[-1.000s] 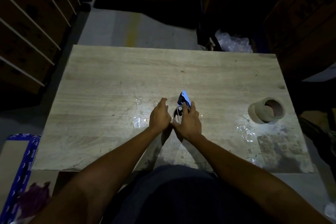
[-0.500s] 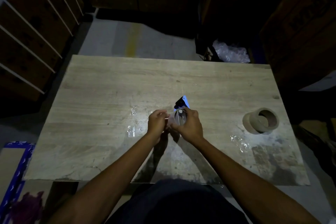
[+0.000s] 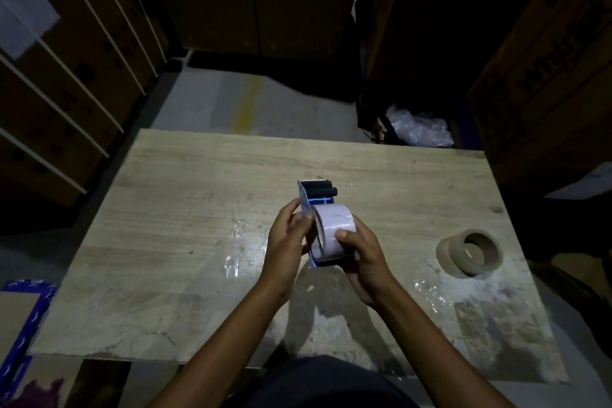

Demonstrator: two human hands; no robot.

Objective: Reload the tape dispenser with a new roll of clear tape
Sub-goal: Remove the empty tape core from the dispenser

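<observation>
A blue and black tape dispenser [image 3: 317, 192] is held up above the wooden table [image 3: 185, 195], its serrated blade and black roller pointing away from me. A roll of clear tape [image 3: 335, 228] sits in the dispenser. My left hand [image 3: 287, 238] grips the dispenser's blue side plate, thumb against the roll's left face. My right hand [image 3: 362, 258] wraps the roll from the right, thumb pressed on its outer surface.
An empty brown cardboard tape core [image 3: 470, 252] lies on the table's right side. Scraps of clear tape [image 3: 232, 264] are stuck on the tabletop left of my hands and near the right front. Cardboard boxes and crumpled plastic [image 3: 419, 129] stand beyond the table.
Both hands have lifted the dispenser with the roll off the tabletop and turned it, so the roll's outer surface now faces me.
</observation>
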